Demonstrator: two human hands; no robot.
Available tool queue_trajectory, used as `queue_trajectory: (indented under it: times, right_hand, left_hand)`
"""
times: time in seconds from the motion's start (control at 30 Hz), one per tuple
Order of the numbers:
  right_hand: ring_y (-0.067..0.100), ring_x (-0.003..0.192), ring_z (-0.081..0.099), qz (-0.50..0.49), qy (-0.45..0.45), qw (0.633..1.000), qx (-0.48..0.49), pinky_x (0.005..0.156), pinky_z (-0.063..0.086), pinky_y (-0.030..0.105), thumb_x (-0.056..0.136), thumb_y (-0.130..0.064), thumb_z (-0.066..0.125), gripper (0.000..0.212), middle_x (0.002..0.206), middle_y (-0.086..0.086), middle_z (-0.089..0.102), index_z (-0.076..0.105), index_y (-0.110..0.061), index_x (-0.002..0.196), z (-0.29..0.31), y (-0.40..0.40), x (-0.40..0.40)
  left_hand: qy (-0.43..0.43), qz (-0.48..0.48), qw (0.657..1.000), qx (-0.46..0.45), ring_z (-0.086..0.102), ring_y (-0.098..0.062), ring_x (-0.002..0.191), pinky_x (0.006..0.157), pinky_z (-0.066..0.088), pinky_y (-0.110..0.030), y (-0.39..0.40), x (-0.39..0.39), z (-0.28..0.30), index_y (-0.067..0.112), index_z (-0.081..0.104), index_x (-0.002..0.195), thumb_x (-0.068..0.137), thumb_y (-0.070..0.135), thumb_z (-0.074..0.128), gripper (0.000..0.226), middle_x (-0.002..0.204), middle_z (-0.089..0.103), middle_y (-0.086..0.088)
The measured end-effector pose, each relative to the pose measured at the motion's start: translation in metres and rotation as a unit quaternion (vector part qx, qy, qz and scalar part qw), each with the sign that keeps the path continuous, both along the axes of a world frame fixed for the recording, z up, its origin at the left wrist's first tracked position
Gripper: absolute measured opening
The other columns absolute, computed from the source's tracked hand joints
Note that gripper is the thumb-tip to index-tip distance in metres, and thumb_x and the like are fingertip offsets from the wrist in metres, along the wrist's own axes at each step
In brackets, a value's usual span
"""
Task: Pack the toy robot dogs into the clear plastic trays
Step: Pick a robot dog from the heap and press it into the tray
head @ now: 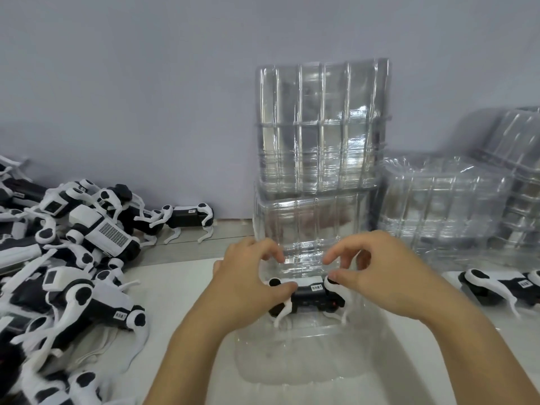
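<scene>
Gripping one toy robot dog sideways, long axis left-right, over open tray: left hand, right hand pinching ends; dog pile left of tray.

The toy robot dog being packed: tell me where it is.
Head view, centre: the toy robot dog sits between left hand and right hand, over the clear plastic tray.

A small packing or assembly workstation, judging by the heap of identical black-and-white plastic toy robot dogs on a pale worktop, stacks of clear ribbed plastic trays and a plain grey wall behind
</scene>
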State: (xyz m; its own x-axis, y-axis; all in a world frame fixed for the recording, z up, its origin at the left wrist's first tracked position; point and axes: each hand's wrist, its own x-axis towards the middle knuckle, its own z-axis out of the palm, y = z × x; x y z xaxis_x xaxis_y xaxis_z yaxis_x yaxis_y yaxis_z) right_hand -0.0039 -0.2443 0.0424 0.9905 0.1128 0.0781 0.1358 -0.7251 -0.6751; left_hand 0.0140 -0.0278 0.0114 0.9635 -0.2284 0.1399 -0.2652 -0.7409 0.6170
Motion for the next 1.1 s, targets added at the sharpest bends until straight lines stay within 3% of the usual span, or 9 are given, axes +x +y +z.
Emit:
queue_trajectory:
  times: [0.1,0.17,0.37,0.6,0.77,0.83,0.93,1.0,1.1]
  right_hand:
    - [-0.003,0.067,0.067,0.023,0.056,0.998,-0.036,0.057,0.046,0.011,0.087,-0.038,0.074,0.005,0.074,-0.018,0.072,0.074,-0.042,0.084,0.010,0.015,-0.007]
    - [0.005,0.073,0.068,0.009,0.063,0.994,-0.095,0.065,0.053,0.021,0.086,-0.040,0.071,0.005,0.081,-0.014,0.071,0.074,-0.040,0.082,0.010,0.028,-0.011]
    - [0.022,0.092,0.063,0.022,0.133,0.968,-0.210,0.085,0.057,0.035,0.088,-0.024,0.053,0.028,0.108,-0.002,0.066,0.073,-0.029,0.106,0.012,0.054,-0.018]
    - [0.022,0.095,0.056,0.051,0.196,0.941,-0.272,0.082,0.049,0.030,0.091,-0.015,0.048,0.042,0.120,-0.003,0.060,0.065,-0.036,0.123,0.016,0.062,-0.025]
    - [0.024,0.096,0.061,0.033,0.222,0.947,-0.228,0.080,0.052,0.029,0.088,-0.017,0.047,0.043,0.119,0.000,0.061,0.066,-0.031,0.124,0.020,0.056,-0.021]
    - [0.019,0.081,0.061,0.049,0.212,0.951,-0.221,0.067,0.050,0.023,0.087,-0.013,0.046,0.045,0.110,0.000,0.064,0.069,-0.032,0.120,0.018,0.050,-0.018]
    - [0.008,0.051,0.060,0.075,0.188,0.967,-0.157,0.043,0.040,0.014,0.092,-0.009,0.044,0.044,0.090,-0.007,0.068,0.073,-0.040,0.101,0.018,0.034,-0.016]
    - [0.003,0.043,0.056,0.030,0.115,0.989,-0.084,0.041,0.039,0.013,0.094,-0.010,0.048,0.039,0.080,-0.007,0.072,0.074,-0.039,0.087,0.017,0.017,-0.010]
    - [0.004,0.051,0.054,-0.033,0.017,0.998,-0.042,0.050,0.042,0.017,0.091,-0.018,0.060,0.025,0.070,-0.007,0.066,0.069,-0.038,0.080,0.008,-0.006,-0.001]
  left_hand:
    - [0.019,-0.004,0.999,-0.046,0.048,0.011,0.106,0.085,0.039,-0.013,0.002,0.001,-0.006,0.047,0.054,0.094,0.078,0.048,0.078,0.029,0.112,0.052,0.025]
    - [0.018,-0.009,0.998,-0.057,0.042,0.025,0.101,0.075,0.037,-0.005,0.002,0.002,-0.010,0.047,0.053,0.095,0.078,0.047,0.078,0.030,0.109,0.053,0.027]
    - [0.029,-0.013,0.997,-0.075,0.037,0.029,0.100,0.077,0.037,-0.007,0.001,0.003,-0.017,0.048,0.049,0.100,0.083,0.043,0.074,0.031,0.113,0.049,0.026]
    - [0.039,-0.010,0.995,-0.091,0.038,0.029,0.100,0.075,0.037,-0.010,0.001,0.003,-0.020,0.050,0.048,0.099,0.083,0.043,0.074,0.031,0.113,0.047,0.028]
    - [0.042,-0.015,0.994,-0.098,0.037,0.031,0.099,0.074,0.037,-0.010,0.002,0.003,-0.019,0.050,0.049,0.099,0.082,0.041,0.075,0.033,0.112,0.047,0.028]
    - [0.041,-0.015,0.994,-0.097,0.038,0.028,0.102,0.075,0.036,-0.009,0.003,0.003,-0.019,0.050,0.049,0.099,0.082,0.042,0.075,0.032,0.112,0.047,0.029]
    - [0.043,-0.008,0.997,-0.069,0.042,0.007,0.112,0.086,0.037,-0.015,0.001,0.002,-0.014,0.050,0.048,0.100,0.081,0.046,0.072,0.031,0.113,0.044,0.027]
    - [0.020,0.013,1.000,0.004,0.037,-0.006,0.114,0.094,0.038,-0.029,-0.002,0.002,-0.009,0.049,0.046,0.105,0.081,0.051,0.068,0.032,0.113,0.040,0.021]
    - [-0.004,0.065,0.991,0.116,0.031,-0.014,0.112,0.093,0.031,-0.038,-0.016,-0.003,-0.001,0.043,0.041,0.116,0.079,0.062,0.060,0.045,0.118,0.035,0.013]
